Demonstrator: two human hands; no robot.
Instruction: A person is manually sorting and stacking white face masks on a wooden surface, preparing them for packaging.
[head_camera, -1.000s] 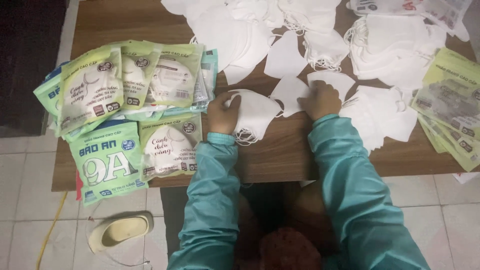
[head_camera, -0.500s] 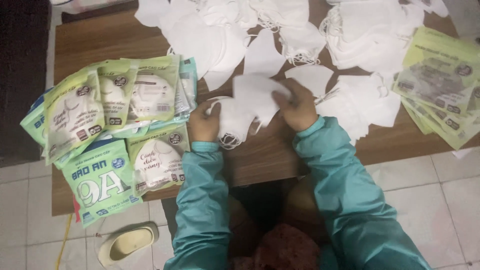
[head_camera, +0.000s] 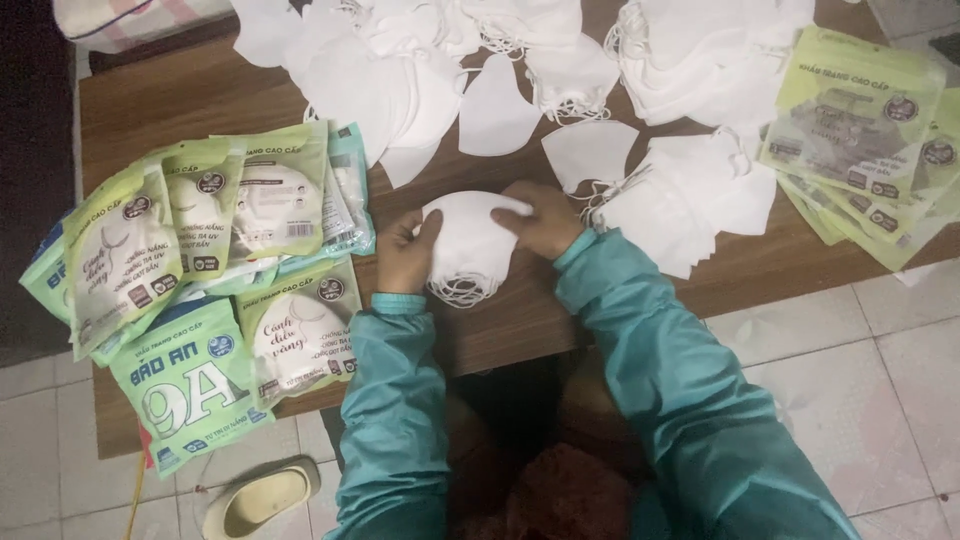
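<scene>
Far left, on the tiled floor (head_camera: 900, 380): pale slipper (head_camera: 262, 497), lying just below the edge of the wooden table (head_camera: 180, 95).

Left part of table: overlapping spread of filled green packets (head_camera: 200, 260), each showing a folded white mask through a clear window. Lowest packet overhanging the near table edge.

Centre, near edge: small stack of white masks (head_camera: 470, 245), held between both hands just above the tabletop, ear loops hanging loose at the bottom of the stack. Left hand (head_camera: 405, 255) gripping the stack's left side, thumb laid over the front, fingers hidden behind. Right hand (head_camera: 545, 220) closed on the stack's upper right corner, fingers curled over the top edge. Both forearms in teal sleeves (head_camera: 640, 340), reaching in from the bottom.

Upper centre: loose heap of white masks (head_camera: 400, 70) spread across the far side of the table, unsorted, overlapping. Single folded mask (head_camera: 590, 150) lying flat just beyond the right hand, apart from it.

Right of centre: second pile of white masks (head_camera: 690, 205), fanned, just beside the right wrist; whether touching the sleeve, not determinable.

Far right: stack of flat yellow-green packets (head_camera: 860, 120), fanned out, apparently unfilled, reaching over the table's right edge.
</scene>
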